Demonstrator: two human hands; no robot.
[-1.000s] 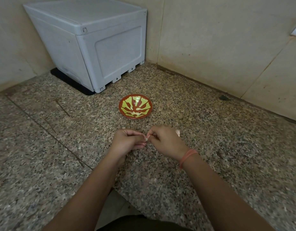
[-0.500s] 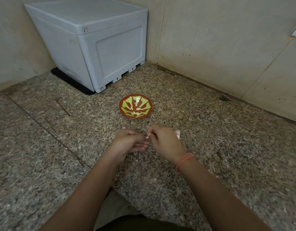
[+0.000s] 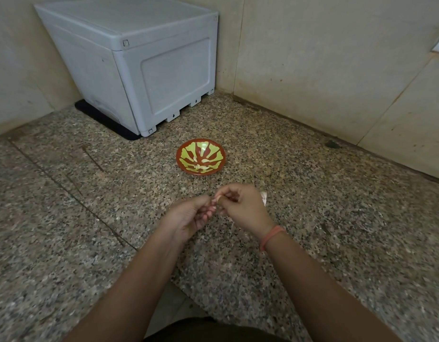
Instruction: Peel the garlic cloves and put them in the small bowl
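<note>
Step in hand: the person is peeling one garlic clove (image 3: 217, 199), working it with both hands just above the granite worktop (image 3: 337, 230).
Left hand (image 3: 188, 215): its grip is closing round the clove from below, with the fingers curling in and steadying it.
Right hand (image 3: 243, 208): its grip is pinching at the clove's upper end, seemingly catching loose skin.
Doing it well: the left grip should probably be staying firm but light so the clove is not bruising. The right should be pulling the skin away along the clove rather than tearing across it. Turning the clove between pulls would help.
Clove's look: it is small and pale pinkish, showing only as a sliver between the fingertips. I cannot tell how much skin is off.
Clove's place: it is sitting between the two hands, on the near side of the small bowl (image 3: 179, 156) and apart from it.
Small bowl: it is red with a yellow-green pattern, standing on the worktop and holding a few pale pieces, likely peeled cloves.
Papery bit (image 3: 263, 197): it is peeking out just beside the right hand, either skin or more garlic.
</note>
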